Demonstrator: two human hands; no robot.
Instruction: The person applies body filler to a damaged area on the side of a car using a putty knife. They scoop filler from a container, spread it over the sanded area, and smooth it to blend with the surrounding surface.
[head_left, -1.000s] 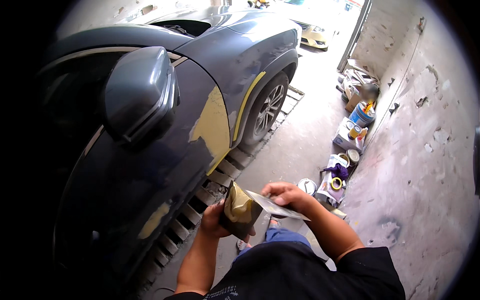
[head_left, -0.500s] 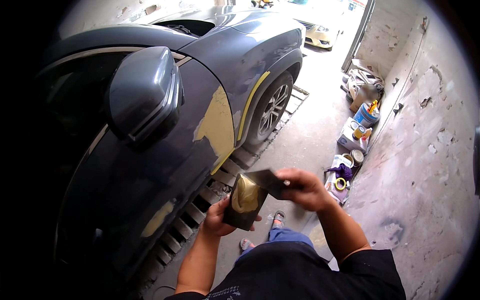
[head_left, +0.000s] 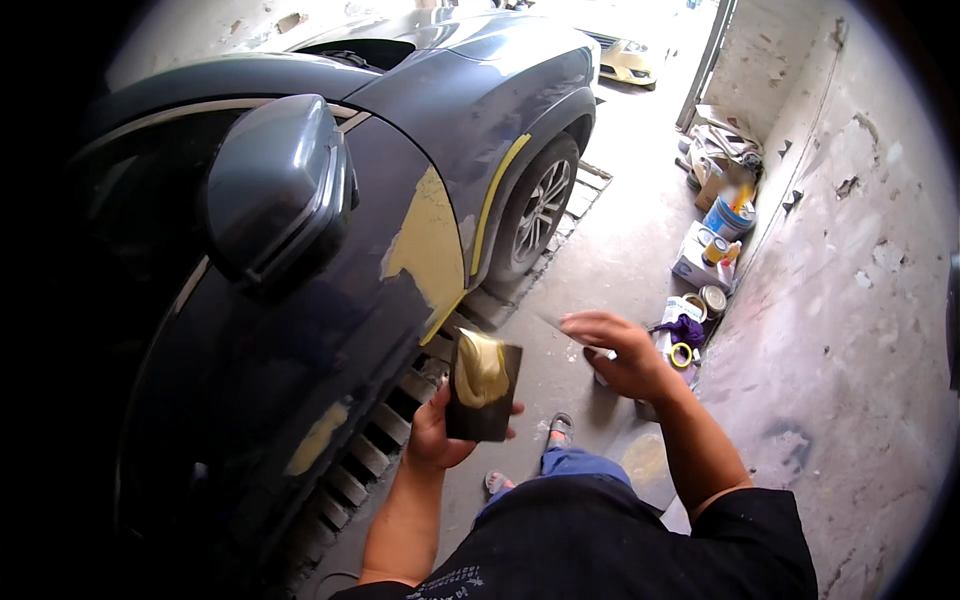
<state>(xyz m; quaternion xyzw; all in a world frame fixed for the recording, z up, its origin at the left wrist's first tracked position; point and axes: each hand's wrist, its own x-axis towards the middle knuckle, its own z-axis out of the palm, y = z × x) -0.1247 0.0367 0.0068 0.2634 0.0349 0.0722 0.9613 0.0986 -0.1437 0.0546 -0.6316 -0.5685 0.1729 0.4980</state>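
Observation:
My left hand [head_left: 432,424] grips a dark rectangular board [head_left: 470,422] that carries a thick smear of pale yellow putty [head_left: 482,365]. Right of it, my right hand [head_left: 625,350] holds a thin, flat spreader [head_left: 601,365], seen nearly edge-on and partly hidden by the fingers. The dark car [head_left: 270,380] beside me has yellow filler [head_left: 425,255] on the door, a smaller patch [head_left: 318,440] lower down and yellow tape [head_left: 497,200] along the wheel arch. Its mirror [head_left: 270,185] stands above the door.
A block-lined floor channel [head_left: 365,455] runs under the car. Along the scuffed right wall [head_left: 840,330] lie cans [head_left: 712,298], a blue bucket [head_left: 726,218], a box [head_left: 700,255], a purple cloth [head_left: 683,328] and a tape roll [head_left: 681,355]. A pale car [head_left: 628,62] is parked beyond the doorway.
The board in my left hand has risen slightly and turned more upright. My right hand has lifted away to the right, so the spreader no longer overlaps the board.

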